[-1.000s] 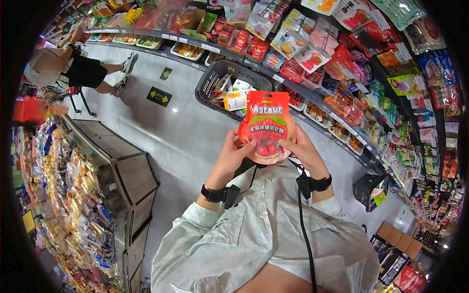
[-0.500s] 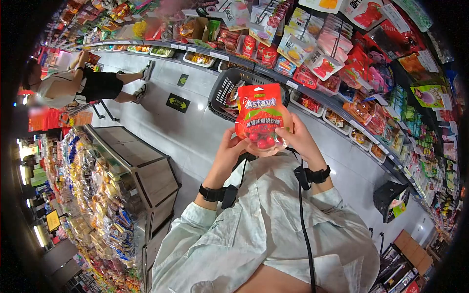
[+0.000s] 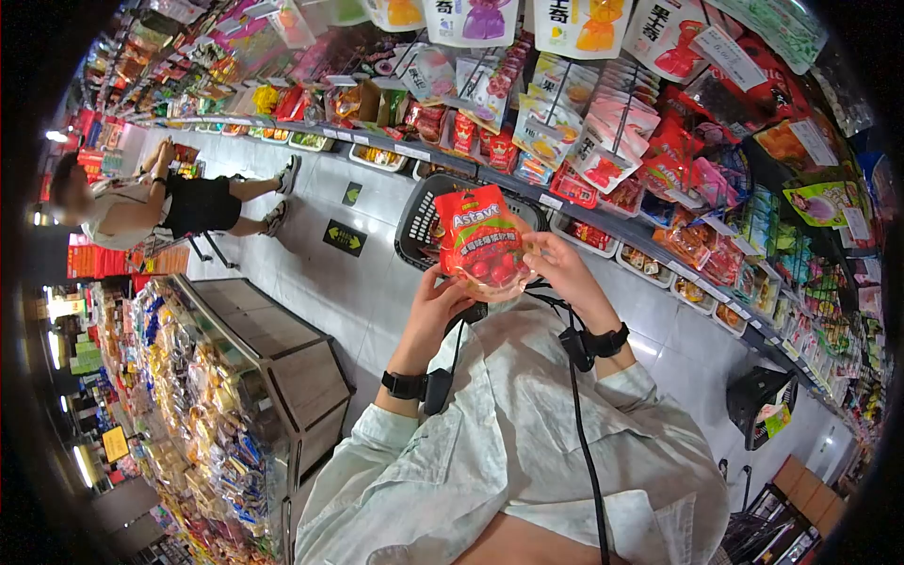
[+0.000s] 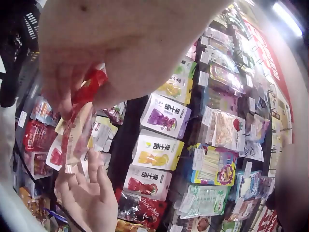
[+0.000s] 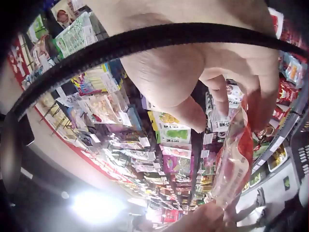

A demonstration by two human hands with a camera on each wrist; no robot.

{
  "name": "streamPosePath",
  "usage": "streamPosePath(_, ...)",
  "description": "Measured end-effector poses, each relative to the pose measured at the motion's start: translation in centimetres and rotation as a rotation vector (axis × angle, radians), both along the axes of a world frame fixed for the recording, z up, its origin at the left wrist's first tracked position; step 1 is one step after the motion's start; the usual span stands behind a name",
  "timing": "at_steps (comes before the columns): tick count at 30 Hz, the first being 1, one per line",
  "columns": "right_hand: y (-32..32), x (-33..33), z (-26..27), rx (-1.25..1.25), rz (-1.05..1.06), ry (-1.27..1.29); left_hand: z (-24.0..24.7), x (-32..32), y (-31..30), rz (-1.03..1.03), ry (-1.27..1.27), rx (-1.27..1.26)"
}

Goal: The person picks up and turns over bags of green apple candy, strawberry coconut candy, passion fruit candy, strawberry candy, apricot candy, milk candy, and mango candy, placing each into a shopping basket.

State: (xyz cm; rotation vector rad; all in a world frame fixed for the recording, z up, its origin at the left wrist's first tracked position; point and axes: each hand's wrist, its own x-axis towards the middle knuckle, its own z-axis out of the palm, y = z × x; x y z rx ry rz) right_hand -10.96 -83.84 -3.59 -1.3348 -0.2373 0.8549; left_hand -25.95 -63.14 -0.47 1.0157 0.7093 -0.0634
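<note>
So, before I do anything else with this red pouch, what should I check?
1. Left hand holding the red pouch: ok.
2. Right hand holding the pouch's edge: ok.
3. Printed front facing you: ok.
4. A hand free for another item: not ok, both are on the pouch.
5. Seal intact: cannot tell.
6. Room in the dark basket: cannot tell, the pouch hides part of it.

Pouch (image 3: 485, 247) between hands (image 3: 565, 271); basket (image 3: 411, 229) behind, beside shelf (image 3: 513, 186).
</note>
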Motion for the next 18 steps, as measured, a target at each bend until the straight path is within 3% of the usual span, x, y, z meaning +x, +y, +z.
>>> streamPosePath(6,-0.4,0.1,-0.7,-0.018,0.041,0.055,-0.3,0.6,1.1,0.017,0.025,-0.029)
streamPosePath(13,1.2,-0.9,-0.1,0.029,-0.185,-0.058,0.8,0.5,1.9,0.017,-0.09,-0.008)
streamPosePath(18,0.8,-1.8,1.1,-0.08,-0.149,-0.118,0.8,0.1,3.1,-0.064,-0.04,-0.042)
